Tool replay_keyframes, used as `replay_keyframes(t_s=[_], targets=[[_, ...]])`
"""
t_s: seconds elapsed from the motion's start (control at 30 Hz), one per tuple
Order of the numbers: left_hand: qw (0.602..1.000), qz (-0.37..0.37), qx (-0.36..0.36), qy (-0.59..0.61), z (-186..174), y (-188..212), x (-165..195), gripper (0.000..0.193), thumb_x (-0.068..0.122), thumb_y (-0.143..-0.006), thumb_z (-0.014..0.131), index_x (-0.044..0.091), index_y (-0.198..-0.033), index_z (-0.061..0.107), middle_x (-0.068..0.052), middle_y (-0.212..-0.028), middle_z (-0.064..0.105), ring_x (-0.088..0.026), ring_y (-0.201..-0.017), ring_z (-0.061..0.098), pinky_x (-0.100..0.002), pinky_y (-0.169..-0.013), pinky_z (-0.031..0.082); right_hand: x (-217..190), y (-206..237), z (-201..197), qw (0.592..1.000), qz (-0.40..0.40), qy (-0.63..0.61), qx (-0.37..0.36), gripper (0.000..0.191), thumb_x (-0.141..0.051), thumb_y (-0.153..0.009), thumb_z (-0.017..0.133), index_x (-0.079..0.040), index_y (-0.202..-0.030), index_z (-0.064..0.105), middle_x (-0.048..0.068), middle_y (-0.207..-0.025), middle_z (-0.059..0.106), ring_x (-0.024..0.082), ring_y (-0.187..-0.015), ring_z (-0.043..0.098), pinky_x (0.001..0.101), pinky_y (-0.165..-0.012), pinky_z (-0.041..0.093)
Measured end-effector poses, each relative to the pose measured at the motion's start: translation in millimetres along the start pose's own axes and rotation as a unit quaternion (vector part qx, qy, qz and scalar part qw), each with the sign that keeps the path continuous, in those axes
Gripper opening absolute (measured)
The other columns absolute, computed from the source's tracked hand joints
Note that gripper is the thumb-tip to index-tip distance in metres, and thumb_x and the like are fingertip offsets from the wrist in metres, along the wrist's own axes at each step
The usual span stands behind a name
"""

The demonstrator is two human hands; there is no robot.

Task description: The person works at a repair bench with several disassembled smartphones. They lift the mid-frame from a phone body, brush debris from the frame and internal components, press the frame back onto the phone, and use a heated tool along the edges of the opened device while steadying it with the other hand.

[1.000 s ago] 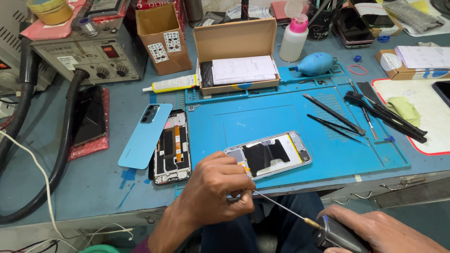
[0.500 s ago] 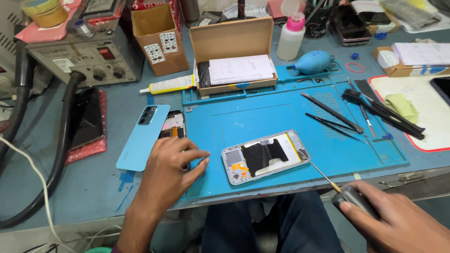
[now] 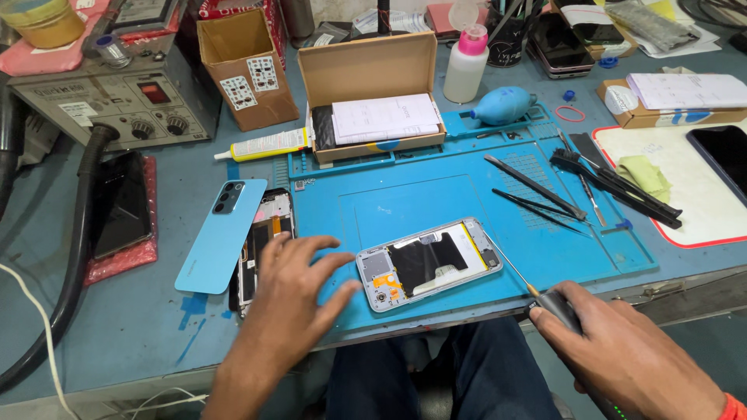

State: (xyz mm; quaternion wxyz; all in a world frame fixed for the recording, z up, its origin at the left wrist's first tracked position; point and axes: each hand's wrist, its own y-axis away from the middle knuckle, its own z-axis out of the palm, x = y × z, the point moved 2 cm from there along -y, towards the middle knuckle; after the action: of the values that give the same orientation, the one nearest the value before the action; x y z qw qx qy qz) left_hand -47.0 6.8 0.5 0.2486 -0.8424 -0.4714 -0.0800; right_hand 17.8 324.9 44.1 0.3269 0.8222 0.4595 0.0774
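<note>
Gripping a dark-handled screwdriver [image 3: 545,299] in closed fingers, the right hand [image 3: 622,354] rests at the bench's near edge, the thin shaft angled toward an opened phone [image 3: 428,263] lying back-up on the blue work mat [image 3: 467,194]. The left hand [image 3: 288,299] hovers flat beside the phone, fingers spread and holding nothing, over a dark inner frame [image 3: 261,241]. A light blue back cover [image 3: 222,233] lies just left. Farther back stand a cardboard box [image 3: 373,85] and a grey soldering station [image 3: 117,97].

A cluttered grey-blue workbench [image 3: 156,342] under even light.
</note>
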Motion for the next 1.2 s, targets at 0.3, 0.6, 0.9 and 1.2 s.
replay_keyframes(t_s=[0.3,0.6,0.9,1.2], targets=[[0.997,0.021,-0.035,0.063,22.3,-11.7,22.7,0.092,0.051,-0.066,0.087,0.01,-0.14,0.054,-0.018,-0.126,0.065,-0.035,-0.125,0.056,-0.058,-0.114,0.028,27.8,-44.3,19.2,0.944,-0.25,0.168,0.134,0.034,-0.036,-0.097,0.06,-0.014,-0.122,0.061,0.015,-0.089,0.07,0.031,-0.078,0.07,0.0446,-0.068,0.056],[0.996,0.023,-0.016,0.086,20.3,-11.5,20.8,0.087,0.042,-0.065,0.091,0.007,-0.137,0.056,-0.017,-0.121,0.068,-0.035,-0.12,0.059,-0.05,-0.109,0.038,22.7,-45.2,13.5,0.872,-0.349,0.285,0.193,0.035,-0.031,-0.093,0.06,-0.018,-0.126,0.059,0.015,-0.098,0.064,0.035,-0.081,0.067,0.0482,-0.069,0.054],[0.996,0.025,-0.005,0.089,20.4,-10.8,20.7,0.085,0.041,-0.066,0.091,0.007,-0.136,0.057,-0.017,-0.121,0.068,-0.037,-0.119,0.057,-0.049,-0.104,0.041,13.6,-22.6,16.3,0.967,-0.189,0.133,0.104,0.045,-0.048,-0.097,0.056,-0.008,-0.118,0.057,0.019,-0.087,0.071,0.039,-0.082,0.069,0.0481,-0.073,0.054],[0.996,0.02,-0.013,0.088,19.8,-10.9,21.2,0.085,0.041,-0.066,0.091,0.008,-0.136,0.057,-0.017,-0.12,0.068,-0.035,-0.12,0.058,-0.05,-0.109,0.039,25.2,-40.3,23.9,0.974,-0.184,0.101,0.089,0.032,-0.038,-0.102,0.058,-0.011,-0.119,0.061,0.016,-0.089,0.065,0.033,-0.081,0.068,0.0464,-0.071,0.056]])
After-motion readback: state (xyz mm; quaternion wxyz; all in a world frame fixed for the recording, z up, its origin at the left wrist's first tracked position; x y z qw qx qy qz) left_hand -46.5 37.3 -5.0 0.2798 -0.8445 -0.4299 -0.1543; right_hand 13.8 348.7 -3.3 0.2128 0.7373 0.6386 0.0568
